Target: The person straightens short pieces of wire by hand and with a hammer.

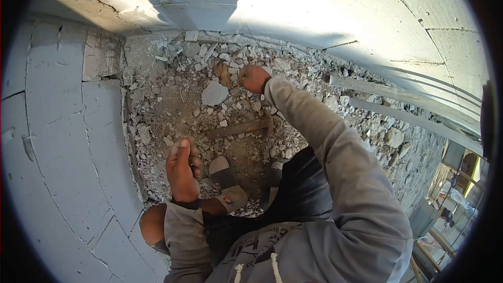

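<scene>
My left hand is raised at the lower left with its thumb up and fingers curled together; whatever it may hold is too small to make out. Further forward, my right hand is closed above the rubble, beside a yellowish-brown piece. Its fingertips are hidden, and anything inside cannot be seen. A flat pale stone lies left of that hand. Between my two hands and nearer my feet, a hammer rests on the ground, touched by neither.
Broken stones cover the ground around my shoes. A grey block wall stands at the left, and a pale wall runs across the front and right. Long strips lie along the right wall.
</scene>
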Demonstrator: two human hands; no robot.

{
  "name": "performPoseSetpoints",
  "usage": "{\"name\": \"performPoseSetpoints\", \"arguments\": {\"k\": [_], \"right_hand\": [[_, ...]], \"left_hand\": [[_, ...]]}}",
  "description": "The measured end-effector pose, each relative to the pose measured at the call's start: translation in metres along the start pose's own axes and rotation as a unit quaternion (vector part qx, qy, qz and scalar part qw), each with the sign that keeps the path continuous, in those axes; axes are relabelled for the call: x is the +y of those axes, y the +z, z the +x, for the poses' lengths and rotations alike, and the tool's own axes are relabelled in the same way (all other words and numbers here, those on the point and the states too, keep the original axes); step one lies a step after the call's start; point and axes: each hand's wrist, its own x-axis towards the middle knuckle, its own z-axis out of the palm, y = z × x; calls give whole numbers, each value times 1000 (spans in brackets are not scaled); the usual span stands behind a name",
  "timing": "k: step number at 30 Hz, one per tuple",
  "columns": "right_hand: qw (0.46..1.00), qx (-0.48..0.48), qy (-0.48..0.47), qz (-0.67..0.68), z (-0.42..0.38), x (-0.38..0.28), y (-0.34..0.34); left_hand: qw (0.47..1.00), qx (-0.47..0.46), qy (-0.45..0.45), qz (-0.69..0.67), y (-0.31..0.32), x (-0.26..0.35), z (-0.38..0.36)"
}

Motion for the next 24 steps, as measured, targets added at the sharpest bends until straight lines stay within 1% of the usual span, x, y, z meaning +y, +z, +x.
{"name": "performPoseSetpoints", "arguments": {"k": [1,3,5,6,8,9,11,12,13,15,16,18,20,21,22,23,24], "right_hand": [[992,-59,-16,109,-16,-23,3],[953,-125,-28,274,-54,-66,8],[907,-222,24,357,-84,-101,-1],[902,-247,13,353,-93,-106,4],[869,-235,-28,435,-107,-112,7],[868,-246,-34,429,-115,-122,1],[896,-272,-48,348,-133,-140,-15],[902,-278,-74,323,-139,-148,-13],[902,-283,-79,317,-146,-154,-19],[945,-234,-76,216,-162,-170,-37],[944,-240,-85,210,-160,-164,-35],[954,-110,-115,253,-148,-136,-28],[943,-99,-2,318,-144,-128,-38],[941,-106,-5,322,-140,-122,-40],[937,-89,18,337,-134,-112,-39],[932,-68,44,352,-129,-100,-38],[932,-64,45,354,-122,-88,-36]], "left_hand": [[1000,-17,-1,-7,3,-8,3],[999,-35,-14,-34,7,-20,6],[995,-48,-46,-79,15,-24,8],[990,-56,-67,-108,20,-26,8],[985,-82,-71,-134,26,-28,8],[985,-72,-65,-141,28,-29,7],[974,-91,-55,-198,30,-33,4],[974,-112,-30,-195,30,-32,2],[973,-109,-24,-201,31,-32,-1],[964,-144,1,-222,33,-29,-8],[964,-137,9,-227,33,-26,-13],[965,-122,-11,-234,32,-21,-22],[964,-84,-17,-253,29,-24,-32],[960,-57,-24,-273,28,-25,-36],[961,-53,-23,-271,29,-30,-40],[966,-61,-32,-248,29,-38,-46],[971,-71,-41,-225,30,-45,-52]]}}
